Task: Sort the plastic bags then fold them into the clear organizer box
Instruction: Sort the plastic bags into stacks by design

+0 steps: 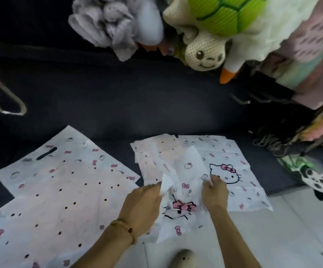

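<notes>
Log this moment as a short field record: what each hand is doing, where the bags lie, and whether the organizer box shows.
left hand: pinches a raised fold of the bag being folded
right hand: grips that bag's other edge
flat bag stack: beside the right hand, cat print up
large dotted bags: spread flat on the left
surface: dark sofa seat
organizer box: not in view
plush turtle: at the top

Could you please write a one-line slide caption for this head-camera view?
Both hands, left and right, hold a cat-print plastic bag above stacked bags on a dark surface.
</notes>
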A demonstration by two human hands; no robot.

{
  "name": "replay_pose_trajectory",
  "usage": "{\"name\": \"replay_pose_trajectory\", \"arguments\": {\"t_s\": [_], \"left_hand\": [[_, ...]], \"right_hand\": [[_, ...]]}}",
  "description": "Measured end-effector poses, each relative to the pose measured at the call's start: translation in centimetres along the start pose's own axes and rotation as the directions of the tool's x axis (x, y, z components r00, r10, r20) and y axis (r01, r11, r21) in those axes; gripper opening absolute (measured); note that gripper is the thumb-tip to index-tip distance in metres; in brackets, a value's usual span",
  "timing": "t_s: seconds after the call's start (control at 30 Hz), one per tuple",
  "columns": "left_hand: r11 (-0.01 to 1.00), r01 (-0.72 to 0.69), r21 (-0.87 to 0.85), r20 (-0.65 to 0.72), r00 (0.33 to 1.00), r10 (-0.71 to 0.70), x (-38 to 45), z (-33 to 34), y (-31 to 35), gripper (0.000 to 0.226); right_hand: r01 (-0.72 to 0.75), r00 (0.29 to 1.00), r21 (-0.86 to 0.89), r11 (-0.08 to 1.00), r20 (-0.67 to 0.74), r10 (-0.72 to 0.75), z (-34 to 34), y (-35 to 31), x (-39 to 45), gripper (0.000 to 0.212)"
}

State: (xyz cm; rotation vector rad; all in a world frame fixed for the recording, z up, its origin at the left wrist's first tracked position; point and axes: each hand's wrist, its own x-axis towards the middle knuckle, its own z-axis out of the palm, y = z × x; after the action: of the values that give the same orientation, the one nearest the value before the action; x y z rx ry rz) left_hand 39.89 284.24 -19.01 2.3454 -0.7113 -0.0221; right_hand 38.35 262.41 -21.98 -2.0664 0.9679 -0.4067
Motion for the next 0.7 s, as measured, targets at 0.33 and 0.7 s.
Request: {"name": "replay_pose_trajectory", "arguments": {"t_s": [0.33, 0.7], "left_hand": [[0.792, 0.224, -0.569, 0.013, 0.965, -0.263, 14.3, 13.4, 5.1, 0.018], [0.982, 0.165, -0.089, 0.14, 0.978, -0.152, 22.2, 23.1, 1.8, 0.028]], "right_hand": [[-0.065, 0.892, -0.38, 0.923, -0.437, -0.117, -10.4, 3.6, 16.4, 0.046], [0.268, 0.933, -0.56, 0.784, 0.355, -0.065, 2.4, 13.1, 17.0, 0.061]]}}
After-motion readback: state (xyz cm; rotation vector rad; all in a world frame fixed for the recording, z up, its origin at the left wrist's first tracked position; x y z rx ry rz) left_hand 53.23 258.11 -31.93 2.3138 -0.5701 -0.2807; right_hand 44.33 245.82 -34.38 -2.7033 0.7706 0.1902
